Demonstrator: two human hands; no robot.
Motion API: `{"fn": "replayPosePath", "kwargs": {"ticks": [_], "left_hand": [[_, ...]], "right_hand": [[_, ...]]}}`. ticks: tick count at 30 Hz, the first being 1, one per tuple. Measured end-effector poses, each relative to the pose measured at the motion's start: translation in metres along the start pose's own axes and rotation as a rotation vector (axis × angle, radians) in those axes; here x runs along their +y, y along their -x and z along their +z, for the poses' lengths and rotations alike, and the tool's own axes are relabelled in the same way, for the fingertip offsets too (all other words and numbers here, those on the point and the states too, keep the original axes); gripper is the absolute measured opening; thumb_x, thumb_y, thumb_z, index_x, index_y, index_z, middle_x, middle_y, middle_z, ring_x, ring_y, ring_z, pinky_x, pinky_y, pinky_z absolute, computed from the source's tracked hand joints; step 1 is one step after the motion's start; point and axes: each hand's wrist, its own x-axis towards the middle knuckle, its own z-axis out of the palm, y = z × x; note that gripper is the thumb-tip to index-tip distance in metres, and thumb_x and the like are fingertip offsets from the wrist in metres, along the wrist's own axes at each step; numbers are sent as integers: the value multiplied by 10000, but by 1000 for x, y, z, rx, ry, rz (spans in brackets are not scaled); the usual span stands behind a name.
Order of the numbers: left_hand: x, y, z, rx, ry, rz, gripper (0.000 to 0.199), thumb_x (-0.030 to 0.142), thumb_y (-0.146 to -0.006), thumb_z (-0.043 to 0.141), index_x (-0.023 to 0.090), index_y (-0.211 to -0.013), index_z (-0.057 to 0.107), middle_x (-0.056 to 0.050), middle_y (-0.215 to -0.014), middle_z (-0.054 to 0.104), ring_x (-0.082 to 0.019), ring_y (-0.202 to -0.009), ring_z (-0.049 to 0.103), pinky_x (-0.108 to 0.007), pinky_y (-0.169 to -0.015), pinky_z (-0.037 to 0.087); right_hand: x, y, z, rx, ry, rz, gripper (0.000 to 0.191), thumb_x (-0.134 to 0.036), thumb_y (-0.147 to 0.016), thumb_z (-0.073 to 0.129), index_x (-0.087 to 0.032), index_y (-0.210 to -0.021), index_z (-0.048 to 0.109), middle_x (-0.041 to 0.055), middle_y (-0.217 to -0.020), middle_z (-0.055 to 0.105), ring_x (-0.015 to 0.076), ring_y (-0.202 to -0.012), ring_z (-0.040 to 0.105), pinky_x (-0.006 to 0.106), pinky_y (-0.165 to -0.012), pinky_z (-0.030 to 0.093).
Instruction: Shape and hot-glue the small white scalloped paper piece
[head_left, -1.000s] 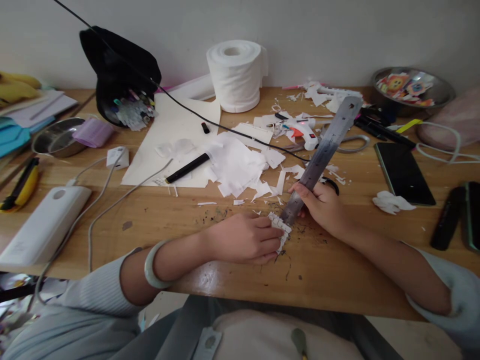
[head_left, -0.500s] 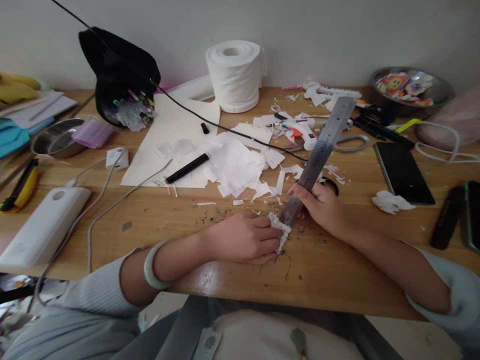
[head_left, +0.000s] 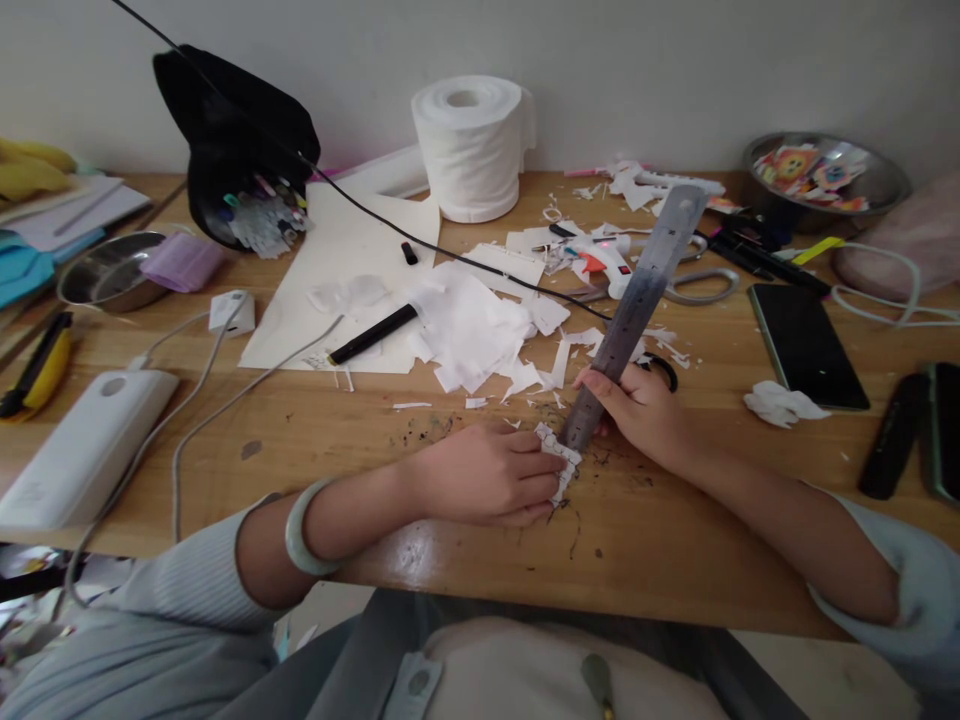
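Observation:
A metal ruler (head_left: 643,292) slants up and away from the table, gripped near its lower end by my right hand (head_left: 646,415). Its lower end meets the edge of a small white paper piece (head_left: 568,468) marked with dark lines. My left hand (head_left: 499,475), closed with its fingers bent over that piece, holds it near the table's front edge; most of the piece is hidden under the fingers. Dark specks and scraps lie around both hands.
White paper scraps (head_left: 472,325), a black marker (head_left: 373,335) and a paper roll (head_left: 469,150) lie beyond my hands. A glue gun (head_left: 616,270), scissors (head_left: 705,287), a phone (head_left: 810,345) and a metal bowl (head_left: 889,185) are to the right. A power bank (head_left: 86,445) sits left.
The upper end of the ruler has tipped slightly left. Both hands stay in about the same place, and the view has shifted a little.

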Motion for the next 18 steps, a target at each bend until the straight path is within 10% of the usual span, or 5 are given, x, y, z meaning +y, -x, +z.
{"fn": "replayPosePath", "kwargs": {"ticks": [18], "left_hand": [[0, 0, -1, -16, 19, -10, 273, 307, -938, 397, 166, -876, 621, -4, -1068, 657, -152, -866, 581, -284, -722, 453]], "right_hand": [[2, -1, 2, 9, -15, -2, 379, -543, -805, 503, -172, -794, 576, -39, -524, 534, 72, -393, 487, 189, -367, 405]]}}
